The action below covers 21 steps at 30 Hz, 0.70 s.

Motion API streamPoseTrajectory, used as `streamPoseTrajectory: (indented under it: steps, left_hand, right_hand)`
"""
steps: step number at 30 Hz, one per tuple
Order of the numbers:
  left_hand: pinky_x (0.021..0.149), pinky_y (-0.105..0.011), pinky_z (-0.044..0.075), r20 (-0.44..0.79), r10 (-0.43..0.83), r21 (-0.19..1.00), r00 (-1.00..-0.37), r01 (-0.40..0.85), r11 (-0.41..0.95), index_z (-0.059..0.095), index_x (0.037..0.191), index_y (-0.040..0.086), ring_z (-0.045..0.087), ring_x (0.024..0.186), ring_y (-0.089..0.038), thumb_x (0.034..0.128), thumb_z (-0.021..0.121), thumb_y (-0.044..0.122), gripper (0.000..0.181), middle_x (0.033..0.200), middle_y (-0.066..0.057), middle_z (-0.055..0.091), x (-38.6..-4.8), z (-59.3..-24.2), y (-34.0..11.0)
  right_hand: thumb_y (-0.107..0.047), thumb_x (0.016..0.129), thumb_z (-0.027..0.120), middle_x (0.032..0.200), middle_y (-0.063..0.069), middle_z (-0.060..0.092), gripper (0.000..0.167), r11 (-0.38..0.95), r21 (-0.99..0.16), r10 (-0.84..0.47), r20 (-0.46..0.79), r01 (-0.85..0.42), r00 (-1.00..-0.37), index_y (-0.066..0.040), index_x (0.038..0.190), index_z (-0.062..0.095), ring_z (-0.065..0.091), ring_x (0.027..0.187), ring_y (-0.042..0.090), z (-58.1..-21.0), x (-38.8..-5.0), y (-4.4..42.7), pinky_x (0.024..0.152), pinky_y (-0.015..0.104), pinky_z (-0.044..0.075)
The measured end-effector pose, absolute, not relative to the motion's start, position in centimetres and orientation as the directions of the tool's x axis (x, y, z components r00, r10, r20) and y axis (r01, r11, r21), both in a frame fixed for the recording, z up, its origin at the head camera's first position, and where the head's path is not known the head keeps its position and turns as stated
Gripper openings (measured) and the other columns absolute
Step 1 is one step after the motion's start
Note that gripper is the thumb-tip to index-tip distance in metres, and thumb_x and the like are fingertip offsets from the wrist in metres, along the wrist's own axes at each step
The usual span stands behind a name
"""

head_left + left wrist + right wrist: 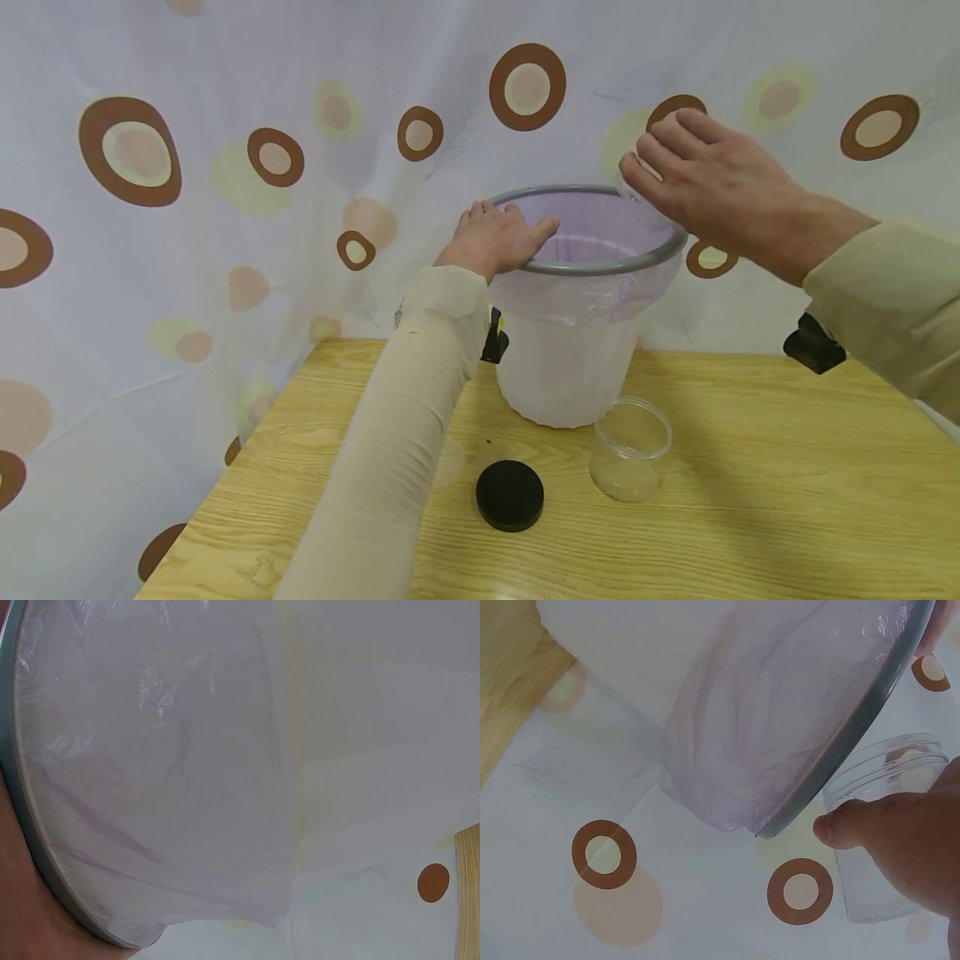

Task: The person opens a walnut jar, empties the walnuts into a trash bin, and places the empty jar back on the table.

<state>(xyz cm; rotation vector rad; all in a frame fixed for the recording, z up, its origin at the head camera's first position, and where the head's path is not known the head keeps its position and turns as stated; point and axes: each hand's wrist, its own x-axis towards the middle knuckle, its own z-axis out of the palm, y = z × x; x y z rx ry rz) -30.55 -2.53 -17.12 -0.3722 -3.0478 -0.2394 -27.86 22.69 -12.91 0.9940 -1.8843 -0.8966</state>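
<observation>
A white trash bin (562,367) stands on the table, lined with a thin pale-purple bag (585,296) under a grey rim ring (600,267). My left hand (498,237) rests on the left side of the rim, thumb stretched out over the opening. My right hand (712,179) grips a clear jar (877,881) above the bin's right edge. In the right wrist view the jar is tilted, its threaded mouth toward the bin opening, and I see no lid on it. My right hand hides most of this jar in the head view.
A second clear jar (630,454) stands open on the table (787,467) in front of the bin. Left of it lies a round black lid (510,496). A faint clear disc (450,463) lies partly behind my left sleeve. A patterned curtain (225,100) hangs behind the bin.
</observation>
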Motion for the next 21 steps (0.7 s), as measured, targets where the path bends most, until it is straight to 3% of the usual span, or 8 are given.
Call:
streamPoseTrajectory:
  steps: [5, 11, 18, 21]
  left_hand:
    - [0.123, -0.042, 0.017, 0.079, 0.229, 0.153, -0.970, 0.239, 0.959, 0.040, 0.148, 0.005, 0.028, 0.142, -0.032, 0.0992, 0.019, 0.065, 0.080, 0.155, -0.023, 0.032, -30.59, -17.17, -2.51]
    - [0.123, -0.042, 0.017, 0.082, 0.221, 0.153, -0.972, 0.232, 0.961, 0.037, 0.150, 0.005, 0.028, 0.143, -0.032, 0.0988, 0.019, 0.066, 0.081, 0.155, -0.023, 0.032, -30.64, -17.29, -2.44]
    - [0.122, -0.042, 0.018, 0.087, 0.227, 0.143, -0.970, 0.238, 0.961, 0.038, 0.150, 0.005, 0.028, 0.143, -0.033, 0.0988, 0.019, 0.066, 0.082, 0.154, -0.023, 0.032, -30.64, -17.26, -2.49]
    - [0.122, -0.042, 0.019, 0.091, 0.226, 0.136, -0.970, 0.237, 0.962, 0.039, 0.149, 0.005, 0.029, 0.142, -0.033, 0.0988, 0.019, 0.066, 0.081, 0.154, -0.023, 0.033, -30.68, -17.23, -2.50]
  right_hand:
    - [0.007, 0.050, 0.091, 0.115, 0.027, 0.051, 0.088, 0.398, 0.873, -0.885, 0.286, -0.281, -0.367, 0.007, 0.123, 0.042, 0.044, 0.106, 0.040, -13.08, -27.85, 22.36, 0.099, 0.047, 0.035]
    - [-0.013, 0.034, 0.098, 0.122, 0.028, 0.051, 0.112, 0.365, 0.887, -0.888, 0.240, -0.282, -0.393, 0.006, 0.129, 0.041, 0.044, 0.112, 0.041, -13.39, -27.95, 22.16, 0.099, 0.047, 0.034]
    - [0.008, 0.055, 0.090, 0.122, 0.026, 0.051, 0.087, 0.342, 0.915, -0.903, 0.257, -0.212, -0.344, 0.004, 0.128, 0.043, 0.043, 0.115, 0.040, -13.10, -28.16, 22.12, 0.102, 0.047, 0.033]
    - [0.003, 0.055, 0.091, 0.124, 0.025, 0.051, 0.087, 0.287, 0.938, -0.919, 0.212, -0.194, -0.333, 0.002, 0.128, 0.044, 0.043, 0.118, 0.039, -13.28, -28.34, 22.18, 0.108, 0.046, 0.032]
